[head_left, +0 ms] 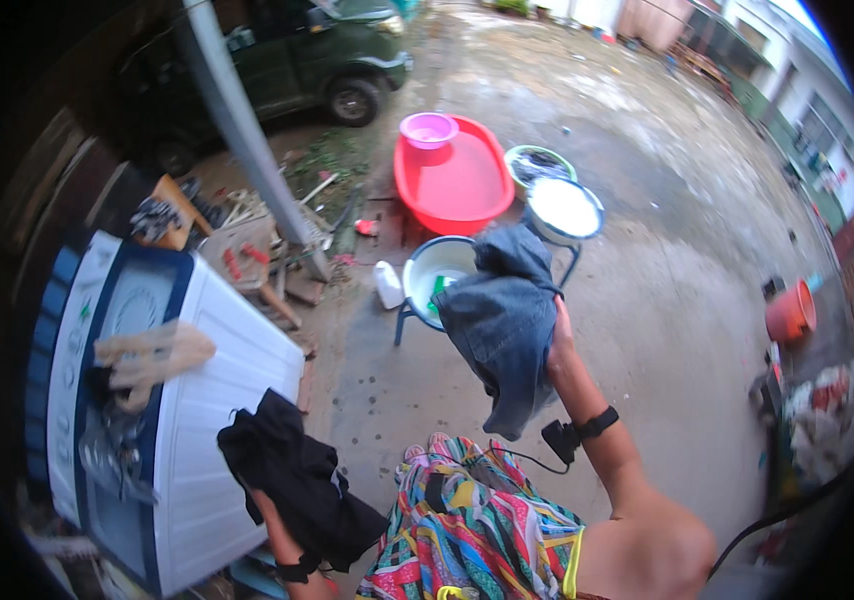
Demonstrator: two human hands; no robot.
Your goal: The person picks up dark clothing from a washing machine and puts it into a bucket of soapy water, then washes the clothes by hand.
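Denim cloth, a blue garment like jeans (497, 325), hangs bunched from my right hand (561, 338), whose fingers are closed on its right edge. It partly covers a white enamel basin (422, 275) with a blue rim, in which something green shows. Lower left, my left hand (259, 503) carries a black garment (297, 480) that hides most of its fingers. That garment hangs beside a white and blue washing machine (217, 400). On the machine's top lie a beige cloth (152, 358) and some clear plastic (112, 455).
Beyond the basin stands a red tub (457, 185) with a pink basin (429, 130) at its far end. A white-topped basin on a stand (565, 210) and a green-rimmed basin (537, 165) are beside it. A white bottle (387, 285), a post (247, 130) and an orange bucket (790, 312) stand around.
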